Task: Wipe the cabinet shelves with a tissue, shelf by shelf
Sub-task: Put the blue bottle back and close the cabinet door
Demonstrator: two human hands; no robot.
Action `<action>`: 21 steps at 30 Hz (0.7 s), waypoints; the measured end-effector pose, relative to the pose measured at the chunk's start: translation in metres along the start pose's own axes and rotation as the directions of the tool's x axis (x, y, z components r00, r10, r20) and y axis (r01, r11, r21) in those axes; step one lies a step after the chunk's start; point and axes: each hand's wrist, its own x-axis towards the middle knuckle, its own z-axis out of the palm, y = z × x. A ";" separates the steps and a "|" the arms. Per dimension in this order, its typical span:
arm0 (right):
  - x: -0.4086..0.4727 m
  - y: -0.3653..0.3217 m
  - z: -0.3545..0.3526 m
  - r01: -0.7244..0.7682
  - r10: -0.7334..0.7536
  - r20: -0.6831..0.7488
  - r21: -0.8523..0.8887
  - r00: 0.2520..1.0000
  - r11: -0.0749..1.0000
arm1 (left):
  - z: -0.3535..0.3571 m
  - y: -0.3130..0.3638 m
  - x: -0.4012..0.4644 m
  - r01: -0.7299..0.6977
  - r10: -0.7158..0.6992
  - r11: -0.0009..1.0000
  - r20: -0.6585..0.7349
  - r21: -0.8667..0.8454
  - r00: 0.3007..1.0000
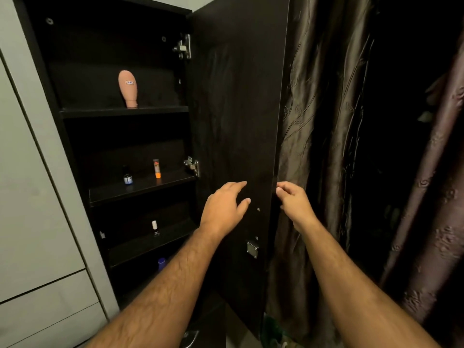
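A tall dark cabinet stands open, its door (238,109) swung out to the right. Three shelves show: an upper shelf (105,112), a middle shelf (110,194) and a lower shelf (130,254). My left hand (223,209) hovers with spread, relaxed fingers against the inner face of the door and holds nothing. My right hand (292,200) is at the door's outer edge, its fingers curled onto that edge. No tissue is in view.
A pink bottle (128,87) stands upside down on the upper shelf. The middle shelf holds a small dark bottle (127,176) and an orange tube (157,168); the lower one, a white-capped bottle (155,228). A brown curtain (326,121) hangs right of the door, grey panels (32,184) to the left.
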 end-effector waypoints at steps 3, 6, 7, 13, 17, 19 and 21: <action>-0.001 0.005 0.006 -0.107 0.105 0.065 0.038 0.992 0.994 | 0.002 -0.004 -0.001 0.011 -0.011 1.000 0.024 0.006 1.000; -0.003 0.010 0.010 -0.202 0.193 0.109 0.075 0.975 0.977 | 0.003 -0.008 -0.004 0.023 -0.023 1.000 0.047 0.000 0.999; -0.004 0.013 0.010 -0.220 0.211 0.113 0.069 0.971 0.973 | 0.003 -0.009 -0.005 0.022 -0.022 1.000 0.048 -0.005 0.999; -0.012 0.022 0.016 -0.193 0.183 0.139 0.059 0.973 0.979 | -0.004 -0.015 -0.011 0.002 -0.001 0.999 0.030 -0.034 1.000; -0.023 0.023 0.024 -0.143 0.127 0.191 0.078 0.973 0.987 | -0.014 -0.018 -0.015 -0.011 0.013 0.999 0.030 -0.051 0.999; -0.031 0.023 0.030 -0.128 0.096 0.248 0.114 0.964 0.985 | -0.023 -0.021 -0.019 -0.020 0.022 0.998 0.023 -0.060 1.000; -0.040 0.021 0.039 -0.121 0.070 0.300 0.158 0.951 0.980 | -0.033 -0.025 -0.022 -0.023 0.024 0.997 0.011 -0.073 1.000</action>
